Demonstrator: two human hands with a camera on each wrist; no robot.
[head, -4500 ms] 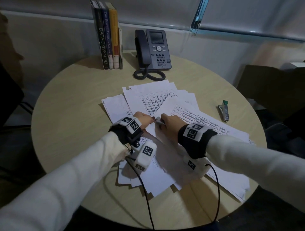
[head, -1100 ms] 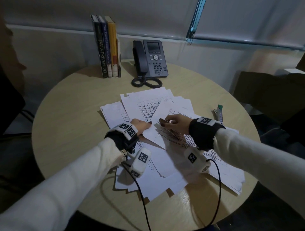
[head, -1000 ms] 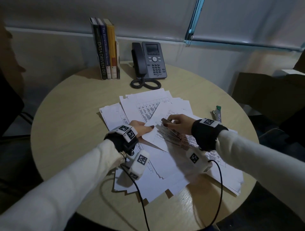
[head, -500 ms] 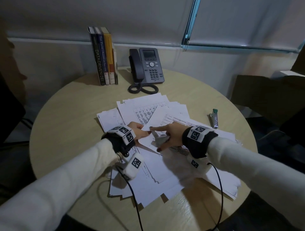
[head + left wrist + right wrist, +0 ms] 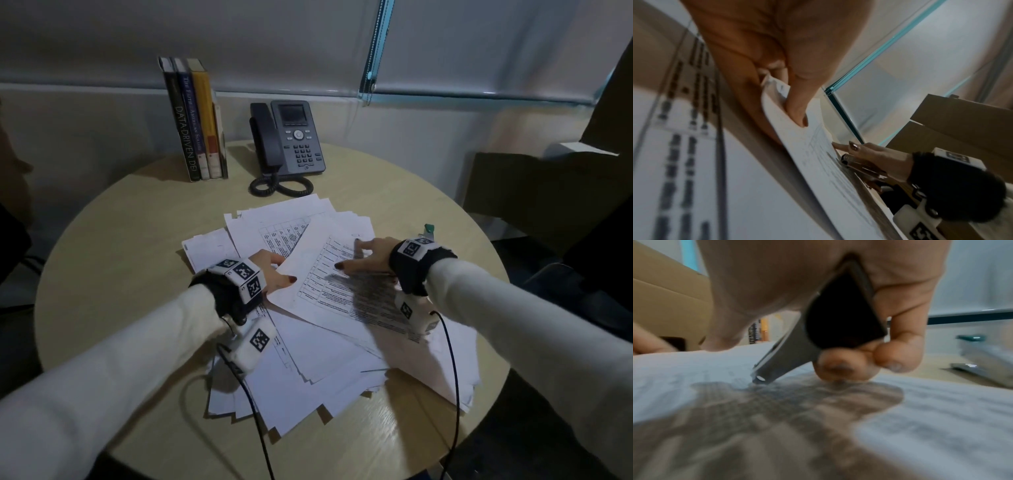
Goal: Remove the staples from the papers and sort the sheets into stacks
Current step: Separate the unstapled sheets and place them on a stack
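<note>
The left hand [image 5: 272,270] pinches the near-left edge of the top printed sheet [image 5: 329,274], which lies on the loose pile of papers [image 5: 308,370] spread over the round table [image 5: 113,260]. The right hand [image 5: 368,255] grips a metal staple remover [image 5: 797,344], its tip touching that sheet, with index finger extended flat on the page.

The right hand [image 5: 368,255] now lies further toward 3 o'clock on the top sheet [image 5: 329,284], fingers spread flat instead of bunched at its 9 o'clock corner. The staple remover [image 5: 818,344] sits tucked under its palm. The left hand [image 5: 270,270] now pinches that sheet's edge.
</note>
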